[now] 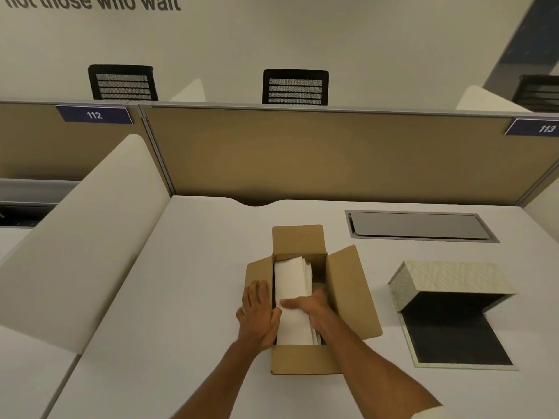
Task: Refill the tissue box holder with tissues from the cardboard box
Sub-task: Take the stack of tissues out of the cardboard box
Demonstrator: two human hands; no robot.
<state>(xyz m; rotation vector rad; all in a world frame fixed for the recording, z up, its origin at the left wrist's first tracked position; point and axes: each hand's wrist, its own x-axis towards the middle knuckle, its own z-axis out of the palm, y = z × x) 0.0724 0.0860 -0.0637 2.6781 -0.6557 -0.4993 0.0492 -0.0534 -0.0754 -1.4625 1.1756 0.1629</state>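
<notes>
Your two hands are in the open cardboard box (302,356), which sits on the white counter (181,282) just in front of you, a little right of center. Its four flaps are folded out: one at 12 o'clock, one at 3, one at 9, and the near one at 6 hanging toward you. Inside, a white stack of tissues (292,282) lies lengthwise along the left side of the box, with a dark gap showing to its right. Your left hand (257,316) lies palm down over the 9 o'clock flap and the box's left wall, fingers spread toward 12, its thumb side pressed against the left edge of the tissues. Your right hand (311,306) reaches in from 5 o'clock, thumb lying across the top of the stack and fingers curled down into the gap on its right side, so the stack is clamped between the two hands. The tissues are in the box, not lifted clear. The holder (453,282) stands at 3 o'clock from the box, well apart from it, opened up: its pale patterned shell is tilted back, the dark inside showing, and its dark-lined base panel lies flat on the counter toward you. A grey hatch (420,226) is set into the counter at 1 o'clock, beyond the holder. A tan partition (332,155) closes off the far edge.
</notes>
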